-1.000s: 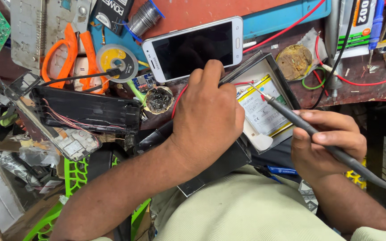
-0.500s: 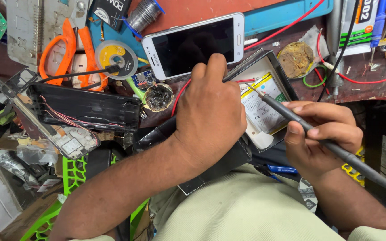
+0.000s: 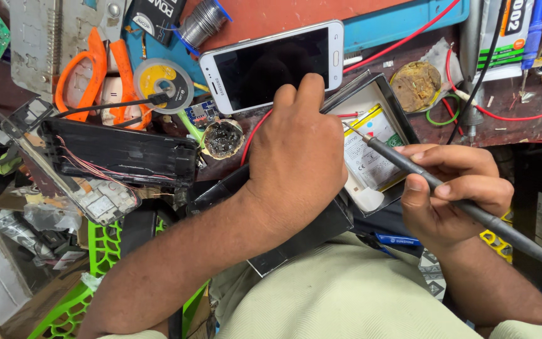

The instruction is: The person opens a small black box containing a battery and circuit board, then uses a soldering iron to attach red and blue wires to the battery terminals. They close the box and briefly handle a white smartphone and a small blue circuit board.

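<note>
The left hand (image 3: 296,150) presses flat on the opened black phone with its white-and-yellow battery (image 3: 371,147) at the cluttered bench's (image 3: 509,107) edge, while the right hand's (image 3: 453,188) fingers close pen-like around a slim grey soldering iron (image 3: 409,166), light and stiff, its hot tip poised above the likely fragile battery.
</note>
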The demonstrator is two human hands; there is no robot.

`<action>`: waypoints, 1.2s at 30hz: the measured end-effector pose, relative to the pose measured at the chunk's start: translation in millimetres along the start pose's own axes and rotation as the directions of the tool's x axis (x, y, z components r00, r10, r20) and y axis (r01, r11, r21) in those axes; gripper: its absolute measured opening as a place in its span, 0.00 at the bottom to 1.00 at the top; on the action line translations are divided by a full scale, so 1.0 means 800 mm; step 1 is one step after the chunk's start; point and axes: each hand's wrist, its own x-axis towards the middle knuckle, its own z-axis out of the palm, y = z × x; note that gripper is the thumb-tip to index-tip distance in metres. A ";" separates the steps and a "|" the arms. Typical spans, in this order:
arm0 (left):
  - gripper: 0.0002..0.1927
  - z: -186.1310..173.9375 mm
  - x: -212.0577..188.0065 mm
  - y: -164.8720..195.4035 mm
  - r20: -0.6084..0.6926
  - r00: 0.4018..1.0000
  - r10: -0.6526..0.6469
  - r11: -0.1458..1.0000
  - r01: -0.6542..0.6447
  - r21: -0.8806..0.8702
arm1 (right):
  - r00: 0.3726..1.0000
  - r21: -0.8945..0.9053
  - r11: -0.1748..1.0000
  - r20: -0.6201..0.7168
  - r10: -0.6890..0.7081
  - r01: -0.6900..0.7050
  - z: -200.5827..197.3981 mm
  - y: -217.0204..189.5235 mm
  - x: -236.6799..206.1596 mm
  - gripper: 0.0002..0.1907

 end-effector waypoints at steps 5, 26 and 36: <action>0.03 -0.001 0.002 0.000 -0.002 1.000 0.019 1.000 -0.019 0.016 | 1.000 -0.003 1.000 0.014 -0.009 0.009 0.000 0.003 0.003 0.20; 0.04 0.006 -0.004 -0.002 -0.052 0.998 -0.046 0.995 0.041 -0.087 | 1.000 -0.046 0.999 0.022 0.005 -0.004 -0.001 0.005 -0.003 0.24; 0.06 0.004 0.001 -0.002 -0.023 0.999 -0.046 0.997 0.044 -0.057 | 0.999 -0.063 0.998 0.041 0.010 -0.008 0.001 0.001 -0.001 0.25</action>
